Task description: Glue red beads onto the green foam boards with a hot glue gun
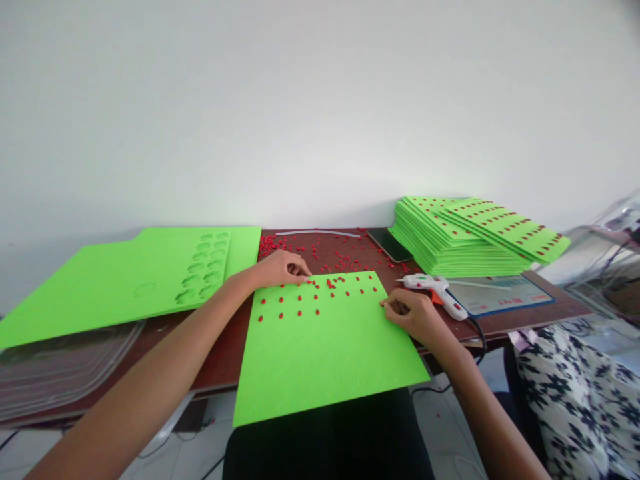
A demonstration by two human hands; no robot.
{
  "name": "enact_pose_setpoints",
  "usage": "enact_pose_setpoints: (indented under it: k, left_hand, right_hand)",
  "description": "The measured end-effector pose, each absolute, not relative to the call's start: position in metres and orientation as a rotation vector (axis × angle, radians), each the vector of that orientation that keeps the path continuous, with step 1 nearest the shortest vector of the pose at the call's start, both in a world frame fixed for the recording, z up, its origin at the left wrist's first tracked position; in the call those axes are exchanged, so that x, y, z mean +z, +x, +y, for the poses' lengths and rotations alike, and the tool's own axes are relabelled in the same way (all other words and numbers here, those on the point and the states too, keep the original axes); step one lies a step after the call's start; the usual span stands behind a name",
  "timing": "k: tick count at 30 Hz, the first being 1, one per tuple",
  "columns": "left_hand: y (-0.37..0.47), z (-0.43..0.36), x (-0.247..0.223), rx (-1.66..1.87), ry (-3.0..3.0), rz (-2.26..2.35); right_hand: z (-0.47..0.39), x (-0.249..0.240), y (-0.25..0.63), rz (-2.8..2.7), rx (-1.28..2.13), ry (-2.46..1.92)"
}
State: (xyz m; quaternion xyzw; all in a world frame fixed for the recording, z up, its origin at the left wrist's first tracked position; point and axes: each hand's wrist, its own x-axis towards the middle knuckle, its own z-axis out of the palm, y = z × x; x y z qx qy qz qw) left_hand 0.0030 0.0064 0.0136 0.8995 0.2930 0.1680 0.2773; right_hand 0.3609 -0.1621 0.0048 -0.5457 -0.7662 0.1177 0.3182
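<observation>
A bright green sheet (330, 360) lies tilted across the table's front edge and over my lap. Small red teardrop-like pieces (299, 313) sit on it in rows, and a loose cluster of them (331, 285) is near its top edge. My left hand (283, 268) rests at the sheet's top edge, thumb and fingertips pinched together beside some red pieces. At the right edge is my right hand (411, 312), fingers curled and pinched with the tips over the sheet. What either pinch holds is hidden or too small to tell.
A white glue gun (440, 293) lies right of my right hand. Behind it stands a stack of green sheets (440, 250) beside a phone (390, 245). Scattered red pieces (273, 245) and a glue stick (317, 233) lie behind; larger green sheets (120, 273) are left.
</observation>
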Motion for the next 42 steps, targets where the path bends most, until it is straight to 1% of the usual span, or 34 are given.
enact_pose_setpoints:
  k: [10, 13, 19, 23, 26, 29, 36, 42]
  left_hand:
    - [0.002, 0.007, 0.013, 0.446, 2.401, 0.79]
    - [0.003, 0.006, 0.015, 0.456, 2.406, 0.772]
    - [0.002, 0.006, 0.014, 0.473, 2.418, 0.779]
    - [0.002, 0.006, 0.014, 0.481, 2.41, 0.791]
    - [0.002, 0.006, 0.014, 0.484, 2.406, 0.781]
    - [0.003, 0.005, 0.015, 0.488, 2.385, 0.773]
    - [0.002, 0.004, 0.016, 0.476, 2.387, 0.765]
    - [0.003, 0.005, 0.016, 0.478, 2.376, 0.773]
  right_hand:
    - [-0.167, 0.009, 0.367, -1.991, 0.371, -1.423]
    - [-0.165, 0.015, 0.364, -1.966, 0.312, -1.406]
    - [-0.127, 0.033, 0.318, -2.226, 0.361, -1.186]
    - [-0.095, 0.034, 0.284, -2.403, 0.321, -1.215]
    - [-0.085, 0.031, 0.274, -2.436, 0.28, -1.269]
    - [-0.082, 0.026, 0.276, -2.408, 0.279, -1.258]
    - [-0.078, 0.016, 0.294, -2.385, 0.427, -1.108]
    - [-0.075, 0.024, 0.297, -2.468, 0.441, -1.01]
